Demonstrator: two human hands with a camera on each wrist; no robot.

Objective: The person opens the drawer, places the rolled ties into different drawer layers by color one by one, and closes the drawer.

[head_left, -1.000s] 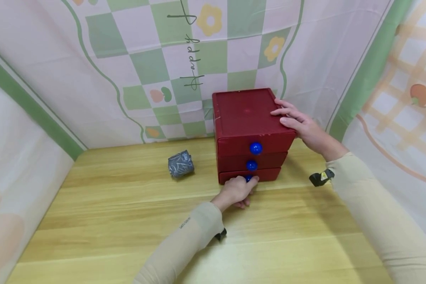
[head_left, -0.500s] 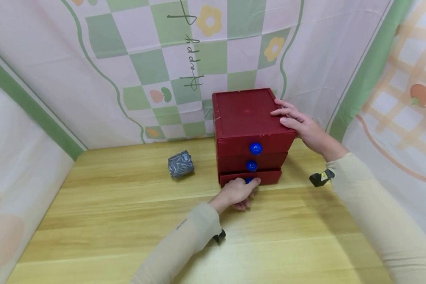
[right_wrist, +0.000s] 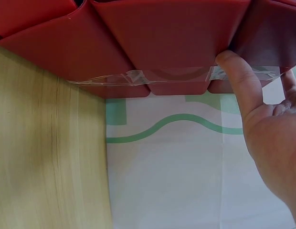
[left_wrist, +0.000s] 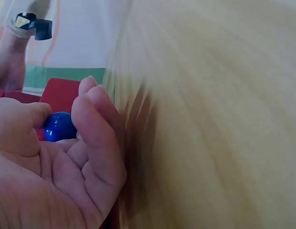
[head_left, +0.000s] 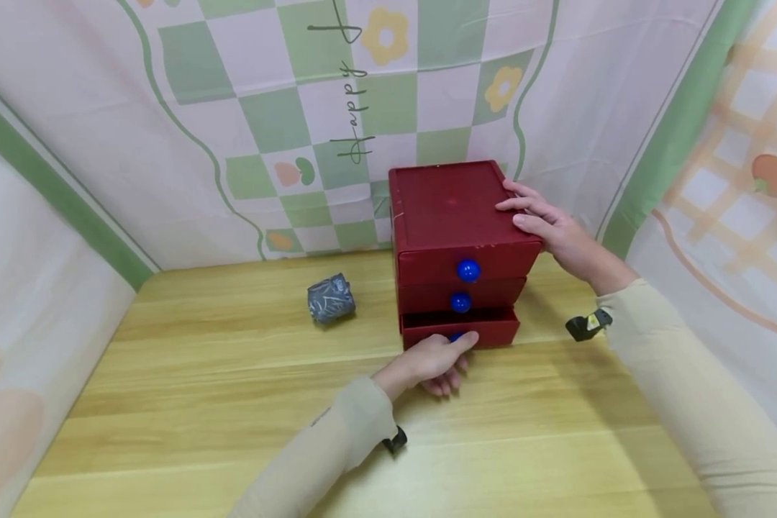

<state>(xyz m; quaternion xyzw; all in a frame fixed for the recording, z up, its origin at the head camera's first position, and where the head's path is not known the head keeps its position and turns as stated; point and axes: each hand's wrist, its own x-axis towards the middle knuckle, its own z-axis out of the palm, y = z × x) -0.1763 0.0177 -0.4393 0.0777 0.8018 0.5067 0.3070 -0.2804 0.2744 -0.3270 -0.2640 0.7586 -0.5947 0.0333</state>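
A red three-drawer box [head_left: 447,205] with blue ball knobs stands on the table. Its bottom drawer [head_left: 500,332] is pulled out a little, showing a dark gap above its front. My left hand [head_left: 427,358] pinches that drawer's blue knob [left_wrist: 60,127] between thumb and fingers, as the left wrist view shows. My right hand [head_left: 557,230] rests on the box's top right edge with fingers fairly straight. In the right wrist view one finger [right_wrist: 241,76] lies against the box's side, where clear tape runs across.
A grey-blue patterned bundle [head_left: 330,299], perhaps rolled cloth, lies on the wooden table [head_left: 220,388] left of the box. A checkered curtain [head_left: 272,119] hangs close behind, with more fabric at both sides. Black devices [head_left: 588,325] are strapped at the wrists.
My left hand has drawn the bottom drawer outward toward me, from closed to partly out. The right hand stays on the box, and the bundle has not moved.
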